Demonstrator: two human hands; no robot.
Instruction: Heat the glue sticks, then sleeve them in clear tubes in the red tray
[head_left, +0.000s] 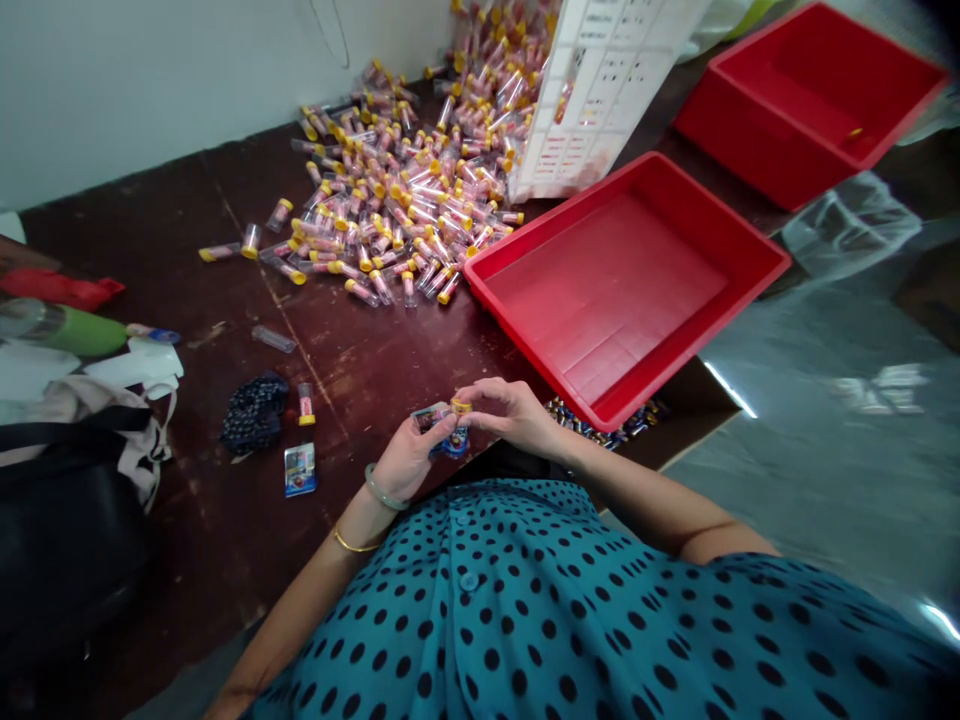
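My left hand (409, 455), with a bangle on its wrist, is closed around a small clear tube (430, 412). A blue printed packet (454, 444) shows beneath the fingers, seemingly in the same grip. Thumb and fingertips of my right hand (517, 415) pinch a yellow cap (461, 406) at the tube's right end. Whether the cap is joined to the tube is hidden by the fingers. To the left on the table lie a capped tube (306, 404), another blue printed packet (300, 470) and a clear tube without a visible cap (274, 339).
A large heap of yellow-capped tubes (397, 200) covers the back of the dark red table (180, 370), beside a white crate (585, 100). A red tray (615, 270) rests above a box of small items (637, 425). Dark patterned cloth (255, 412) and a black bag (67, 540) lie left.
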